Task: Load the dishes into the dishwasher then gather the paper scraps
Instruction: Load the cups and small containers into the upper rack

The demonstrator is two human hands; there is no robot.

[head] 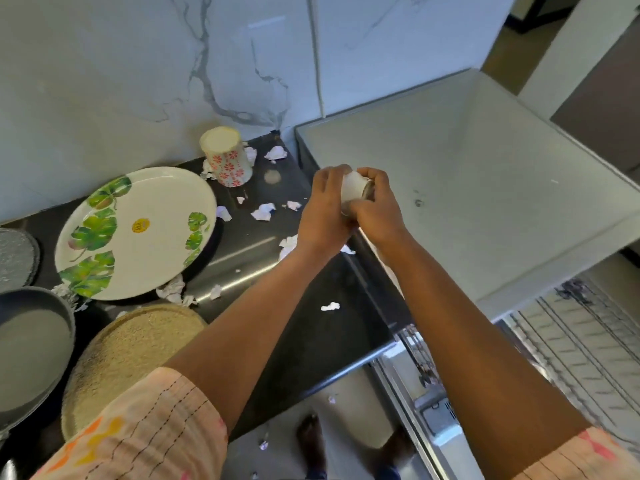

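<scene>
White cup (351,186) sits clasped between both hands, left hand (323,206) and right hand (375,206) with fingers curled round it, above the counter (311,337) edge. Paper scraps (263,212) lie scattered near the plate (138,233).

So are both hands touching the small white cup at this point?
Touching. The head view shows the left hand and right hand with fingers curled round the white cup, no gap visible.
</scene>
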